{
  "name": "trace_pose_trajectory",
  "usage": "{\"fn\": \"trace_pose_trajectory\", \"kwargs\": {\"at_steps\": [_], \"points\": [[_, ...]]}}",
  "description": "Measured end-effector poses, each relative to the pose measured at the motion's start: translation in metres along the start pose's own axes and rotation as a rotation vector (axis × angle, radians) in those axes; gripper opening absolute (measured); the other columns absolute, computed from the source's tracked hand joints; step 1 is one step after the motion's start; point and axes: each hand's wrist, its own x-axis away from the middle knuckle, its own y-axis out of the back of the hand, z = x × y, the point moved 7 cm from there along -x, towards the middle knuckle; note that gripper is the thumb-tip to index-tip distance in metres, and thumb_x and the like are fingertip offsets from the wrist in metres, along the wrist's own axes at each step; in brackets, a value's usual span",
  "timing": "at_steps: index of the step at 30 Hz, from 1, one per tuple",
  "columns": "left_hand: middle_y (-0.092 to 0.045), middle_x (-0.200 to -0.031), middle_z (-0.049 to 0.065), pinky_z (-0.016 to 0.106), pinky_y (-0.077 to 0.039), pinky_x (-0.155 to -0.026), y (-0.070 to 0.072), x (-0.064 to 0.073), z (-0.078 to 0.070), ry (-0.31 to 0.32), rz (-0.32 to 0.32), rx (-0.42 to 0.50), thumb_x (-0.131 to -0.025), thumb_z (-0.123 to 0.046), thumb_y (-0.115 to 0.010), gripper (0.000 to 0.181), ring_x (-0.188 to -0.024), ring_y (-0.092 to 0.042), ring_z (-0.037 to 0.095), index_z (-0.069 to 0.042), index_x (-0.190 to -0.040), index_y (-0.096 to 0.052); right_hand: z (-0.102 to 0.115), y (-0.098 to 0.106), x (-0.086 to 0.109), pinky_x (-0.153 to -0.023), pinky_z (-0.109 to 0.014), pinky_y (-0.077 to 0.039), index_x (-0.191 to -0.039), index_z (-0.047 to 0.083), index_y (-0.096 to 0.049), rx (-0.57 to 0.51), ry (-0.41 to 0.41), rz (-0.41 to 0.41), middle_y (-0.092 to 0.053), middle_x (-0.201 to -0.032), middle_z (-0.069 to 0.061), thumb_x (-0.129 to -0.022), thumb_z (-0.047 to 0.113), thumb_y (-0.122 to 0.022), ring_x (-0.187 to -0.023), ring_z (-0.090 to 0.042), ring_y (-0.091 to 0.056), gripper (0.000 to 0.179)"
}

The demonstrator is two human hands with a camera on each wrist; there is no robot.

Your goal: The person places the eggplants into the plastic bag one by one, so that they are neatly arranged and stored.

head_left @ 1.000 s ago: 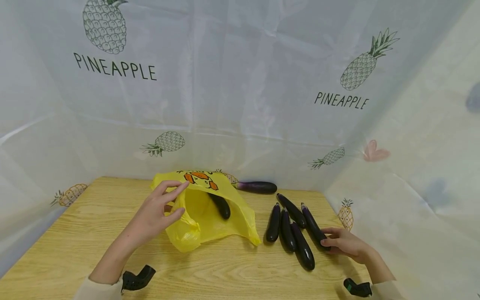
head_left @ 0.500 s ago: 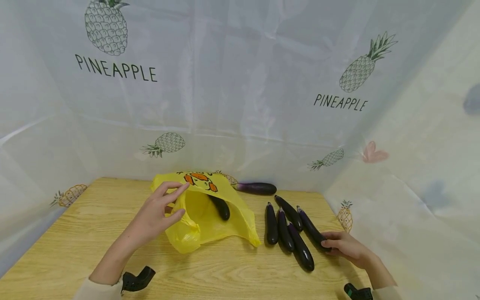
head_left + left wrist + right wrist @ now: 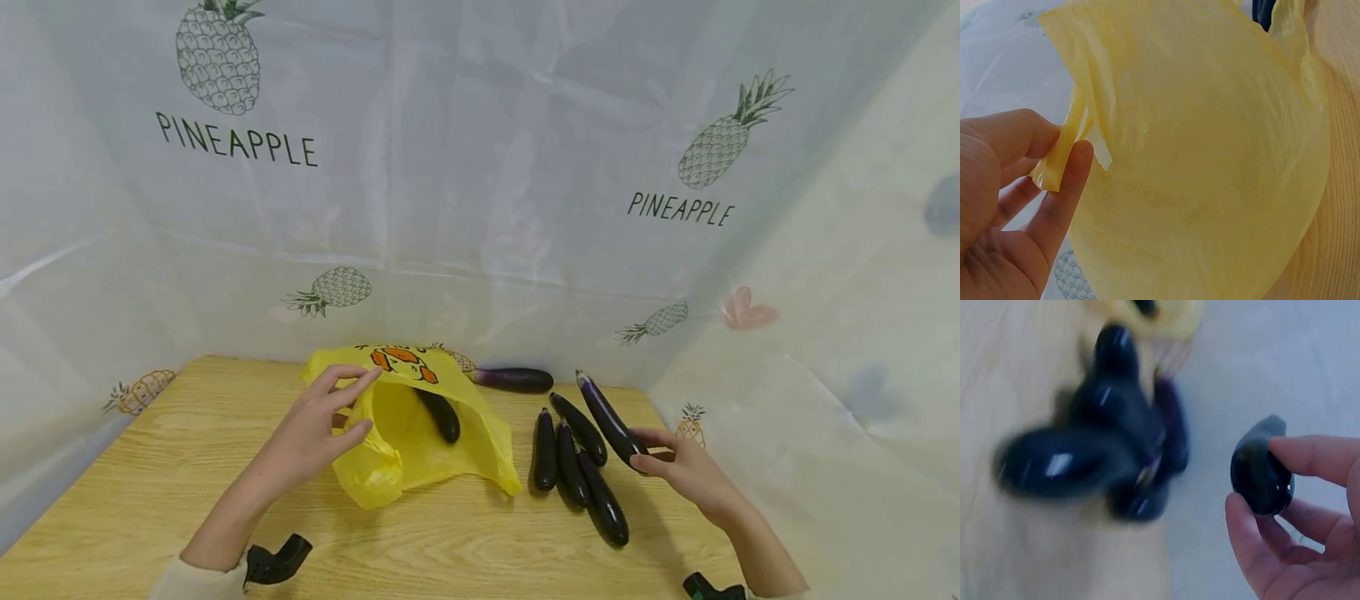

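Note:
A yellow plastic bag (image 3: 457, 458) lies on the table with its mouth towards me, and an eggplant (image 3: 441, 415) shows inside. My left hand (image 3: 318, 425) pinches the bag's handle strip (image 3: 1063, 150) between thumb and fingers. Off the table, my right hand (image 3: 678, 471) grips another eggplant (image 3: 609, 417) by its thick lower end, the stem end tilted up and away. Just left of it several eggplants (image 3: 572, 467) lie close together in a group. In the right wrist view the held eggplant (image 3: 1260, 472) sits between thumb and fingers, apart from the blurred group.
One more eggplant (image 3: 517, 380) lies at the table's back edge, behind the bag. White sheeting (image 3: 480, 208) printed with pineapples hangs behind and at both sides of the wooden table (image 3: 420, 550).
My right hand has lifted the eggplant off the table, moving it up and slightly left. The remaining group shifted a little earlier. My left hand and the bag stay put.

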Motion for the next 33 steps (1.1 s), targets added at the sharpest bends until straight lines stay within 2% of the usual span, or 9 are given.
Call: {"fn": "trace_pose_trajectory", "kwargs": {"at_steps": [3,7,11,15,21,25,30,33], "points": [[-0.048,-0.149,0.011,0.027,-0.062,-0.079,0.000,-0.001,0.000,0.000,0.002,0.001,-0.093,-0.001,-0.080,0.073,-0.102,-0.064,0.020,-0.006,-0.159,-0.050,0.032,-0.009,0.005,-0.093,-0.050,-0.058,-0.155,0.005,-0.053,0.061,0.047,-0.050,-0.059,-0.147,-0.022,-0.101,0.029,-0.074,-0.115,-0.030,-0.071,0.063],[-0.048,-0.149,0.012,0.027,-0.062,-0.080,0.000,0.000,0.000,0.000,-0.002,0.007,-0.092,0.000,-0.080,0.075,-0.105,-0.063,0.020,-0.008,-0.160,-0.049,0.069,-0.029,0.011,-0.087,-0.038,-0.061,-0.150,0.010,-0.061,0.089,0.128,-0.106,-0.062,-0.143,-0.018,-0.098,0.025,-0.078,-0.113,-0.028,-0.072,0.056],[-0.048,-0.148,0.013,0.026,-0.061,-0.079,0.000,0.000,-0.001,-0.011,-0.008,0.014,-0.092,0.000,-0.080,0.076,-0.102,-0.063,0.019,-0.008,-0.161,-0.048,0.096,-0.052,0.015,-0.081,-0.028,-0.059,-0.143,0.012,-0.068,0.082,0.182,-0.127,-0.063,-0.134,-0.014,-0.095,0.020,-0.081,-0.103,-0.021,-0.069,0.050],[-0.048,-0.148,0.013,0.026,-0.062,-0.079,-0.001,0.000,-0.002,-0.024,-0.005,0.022,-0.092,0.001,-0.080,0.075,-0.103,-0.064,0.020,-0.005,-0.160,-0.048,0.117,-0.079,0.016,-0.079,-0.023,-0.059,-0.138,0.013,-0.072,0.081,0.227,-0.120,-0.064,-0.122,-0.009,-0.094,0.018,-0.083,-0.093,-0.017,-0.064,0.046],[-0.047,-0.150,0.013,0.025,-0.062,-0.079,-0.003,-0.001,0.000,-0.022,0.000,0.029,-0.093,0.001,-0.079,0.076,-0.108,-0.063,0.024,-0.007,-0.161,-0.047,0.130,-0.116,0.014,-0.080,-0.023,-0.061,-0.135,0.012,-0.073,0.036,0.286,-0.087,-0.063,-0.117,-0.008,-0.093,0.013,-0.083,-0.093,-0.016,-0.068,0.044],[-0.046,-0.150,0.013,0.025,-0.062,-0.079,-0.003,-0.001,-0.001,-0.021,0.003,0.030,-0.093,0.000,-0.079,0.076,-0.109,-0.063,0.024,-0.009,-0.162,-0.046,0.133,-0.136,0.008,-0.078,-0.023,-0.060,-0.133,0.015,-0.074,0.063,0.306,-0.081,-0.063,-0.115,-0.005,-0.092,0.012,-0.083,-0.089,-0.014,-0.067,0.042],[-0.046,-0.150,0.013,0.025,-0.062,-0.079,-0.004,-0.001,-0.001,-0.027,0.003,0.036,-0.093,0.000,-0.079,0.076,-0.111,-0.063,0.025,-0.008,-0.161,-0.047,0.139,-0.160,-0.003,-0.066,-0.023,-0.049,-0.127,0.017,-0.077,0.200,0.345,-0.175,-0.061,-0.106,0.004,-0.089,0.011,-0.084,-0.073,-0.011,-0.055,0.040],[-0.047,-0.150,0.013,0.024,-0.062,-0.079,-0.005,-0.002,-0.002,-0.033,0.000,0.039,-0.093,0.001,-0.079,0.076,-0.110,-0.063,0.026,-0.007,-0.161,-0.047,0.141,-0.173,-0.011,-0.063,-0.024,-0.046,-0.125,0.013,-0.078,0.231,0.374,-0.224,-0.061,-0.103,0.004,-0.086,0.010,-0.083,-0.070,-0.010,-0.051,0.039]]}}
